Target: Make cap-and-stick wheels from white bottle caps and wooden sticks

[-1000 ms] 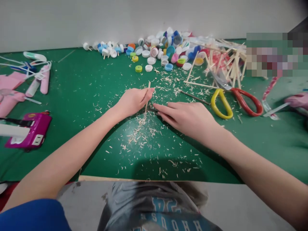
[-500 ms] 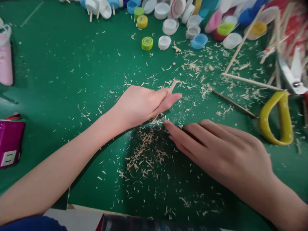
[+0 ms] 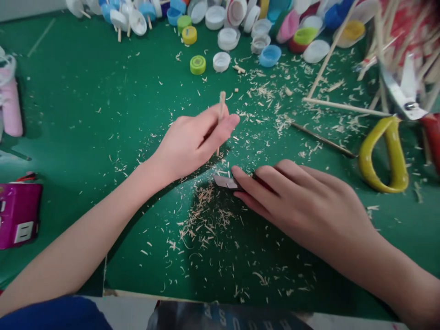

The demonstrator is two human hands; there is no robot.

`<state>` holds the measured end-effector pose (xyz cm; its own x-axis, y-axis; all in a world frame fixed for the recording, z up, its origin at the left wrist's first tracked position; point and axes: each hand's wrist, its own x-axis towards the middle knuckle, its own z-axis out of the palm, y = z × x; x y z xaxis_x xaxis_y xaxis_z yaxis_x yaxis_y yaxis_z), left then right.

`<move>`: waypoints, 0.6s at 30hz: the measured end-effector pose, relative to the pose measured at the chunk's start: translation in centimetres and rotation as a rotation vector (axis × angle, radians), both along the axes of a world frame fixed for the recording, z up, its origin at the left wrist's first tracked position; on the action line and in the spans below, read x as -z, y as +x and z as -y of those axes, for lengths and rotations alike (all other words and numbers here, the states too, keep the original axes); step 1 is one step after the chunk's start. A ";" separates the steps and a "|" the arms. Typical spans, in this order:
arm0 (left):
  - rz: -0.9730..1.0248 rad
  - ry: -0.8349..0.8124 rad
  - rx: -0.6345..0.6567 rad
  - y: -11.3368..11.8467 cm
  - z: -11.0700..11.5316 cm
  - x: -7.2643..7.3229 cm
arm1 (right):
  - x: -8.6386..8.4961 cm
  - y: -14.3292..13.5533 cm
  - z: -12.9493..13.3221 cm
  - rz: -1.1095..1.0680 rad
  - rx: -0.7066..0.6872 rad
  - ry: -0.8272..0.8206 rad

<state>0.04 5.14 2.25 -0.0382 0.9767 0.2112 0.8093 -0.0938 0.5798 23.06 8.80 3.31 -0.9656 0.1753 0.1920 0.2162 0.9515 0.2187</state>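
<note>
My left hand (image 3: 202, 137) pinches a short wooden stick (image 3: 222, 100) between thumb and fingers; its upper end sticks out above them and its lower end shows beneath the thumb. My right hand (image 3: 305, 201) is closed around a knife, most of which the fingers hide. The knife's blade (image 3: 225, 182) points left from the fingertips, just below the stick and apart from it. Curled wood shavings (image 3: 202, 215) lie on the green table (image 3: 68, 105) under and around both hands.
Bottle caps (image 3: 228, 39) crowd the back edge. Scissors with a yellow handle (image 3: 364, 156), a thin dark rod (image 3: 323, 140) and long wooden sticks (image 3: 347, 107) lie to the right. A purple box (image 3: 20, 213) and a pink tool (image 3: 12, 103) are at the left.
The stick in my left hand has turned more upright. The blade at my right hand now shows clearly, apart from the stick. The whole view has shifted slightly.
</note>
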 end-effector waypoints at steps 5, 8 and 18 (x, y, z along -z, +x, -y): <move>0.006 0.073 -0.044 0.0 0.4 -0.3 | 0.3 -0.2 -0.1 0.066 0.057 -0.003; 0.012 0.100 -0.041 0.3 0.6 -1.1 | 0.3 -0.1 -0.3 0.034 0.053 0.012; 0.191 0.132 0.036 0.0 0.7 -5.2 | -0.9 0.1 1.0 -0.205 -0.050 -0.003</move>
<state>0.09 4.49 7.41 -0.0551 0.9425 0.3297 0.6804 -0.2062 0.7032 23.16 7.78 4.23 -0.9138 0.1293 0.3851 0.2089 0.9626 0.1725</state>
